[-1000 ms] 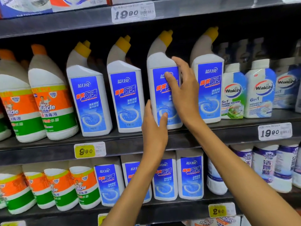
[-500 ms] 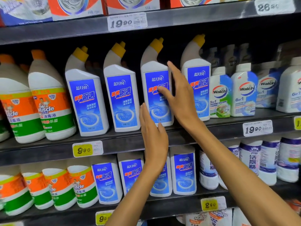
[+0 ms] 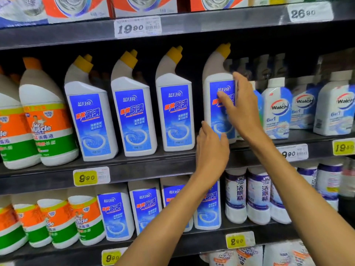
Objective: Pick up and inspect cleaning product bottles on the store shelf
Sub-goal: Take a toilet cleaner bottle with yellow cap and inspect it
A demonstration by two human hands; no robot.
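Four white toilet cleaner bottles with blue labels and yellow caps stand in a row on the middle shelf (image 3: 153, 169). My right hand (image 3: 242, 112) wraps the rightmost bottle (image 3: 213, 73): its thumb lies across the label and its fingers reach round the right side. The bottle still stands upright on the shelf. My left hand (image 3: 211, 150) is held up at the bottle's lower left corner with fingers apart, and the thumb overlaps the base. The three other blue-label bottles (image 3: 132, 112) stand untouched to the left.
Orange-and-green Mr Muscle bottles (image 3: 46, 121) fill the left of the shelf, and Walch bottles (image 3: 278, 110) stand close on the right. The shelf below holds more blue-label bottles (image 3: 146, 208) and purple-banded ones (image 3: 257, 194). Boxes sit on the top shelf (image 3: 211, 25).
My right hand left the third blue-label bottle, moved right and closed round the fourth. My left hand followed to the right. The view shifted, so the shelf now sits further left.
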